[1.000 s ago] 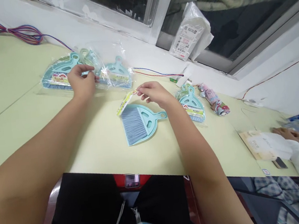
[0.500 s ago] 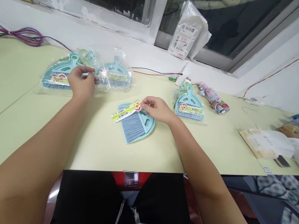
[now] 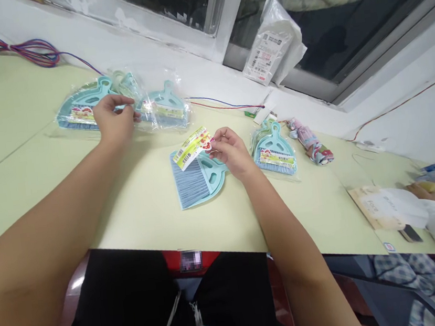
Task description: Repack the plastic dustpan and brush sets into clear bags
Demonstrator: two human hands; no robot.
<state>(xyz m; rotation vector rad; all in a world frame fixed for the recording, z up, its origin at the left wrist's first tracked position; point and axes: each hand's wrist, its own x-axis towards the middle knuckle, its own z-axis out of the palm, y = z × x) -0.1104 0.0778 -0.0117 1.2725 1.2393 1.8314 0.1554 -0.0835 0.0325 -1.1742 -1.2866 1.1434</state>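
Pale tabletop (image 3: pixel 145 217) lies beneath; right hand (image 3: pixel 234 153) pinches a printed card (image 3: pixel 192 149); left hand (image 3: pixel 114 120), at bagged dustpans (image 3: pixel 166 106), has an unclear grip.

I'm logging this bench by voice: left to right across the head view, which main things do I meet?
Coiled red-and-blue cable, left hand, unbagged dustpan-and-brush set, rightmost bagged dustpan set, floral cloth bundle, beige packet printed "Fore".

Dustpan (image 3: pixel 220 183) turquoise; bristles (image 3: pixel 190 182) grey-blue; label card (image 3: pixel 193 148) yellow-green/white, red mushroom print; bench (image 3: pixel 144 214) pale yellow-green; near-right trousers (image 3: pixel 394 270) grey-white checked.
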